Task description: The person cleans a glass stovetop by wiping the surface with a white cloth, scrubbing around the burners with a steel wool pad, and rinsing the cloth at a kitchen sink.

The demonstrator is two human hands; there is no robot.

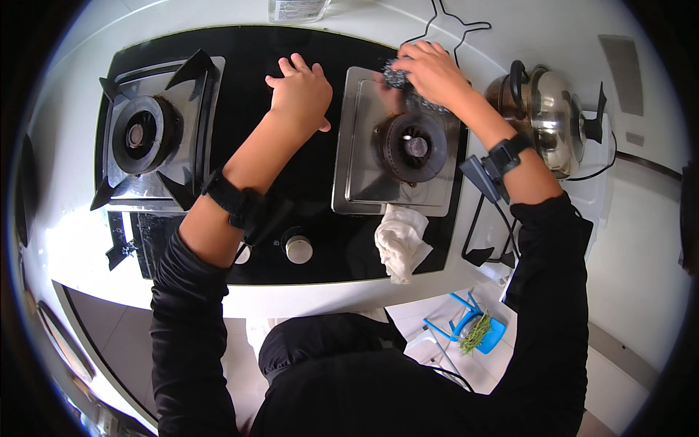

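My right hand (434, 71) grips a steel wool scouring pad (395, 74) at the back edge of the right burner's metal drip tray (357, 188). That tray surrounds the right gas burner (417, 147) and has no pan support on it. With fingers spread and nothing held, my left hand (300, 95) is over the black glass hob (317, 180) between the two burners. A crumpled white cloth (401, 240) lies at the front edge of the right tray. On the left burner (136, 135) side, a black pan support (194, 68) stands in place.
A steel kettle (551, 120) stands right of the hob. Bent black wire (464, 24) and a clear bottle (297, 10) are at the back. Another black pan support (480, 254) lies front right. Control knobs (298, 249) line the hob's front. A blue stool (491, 336) stands below.
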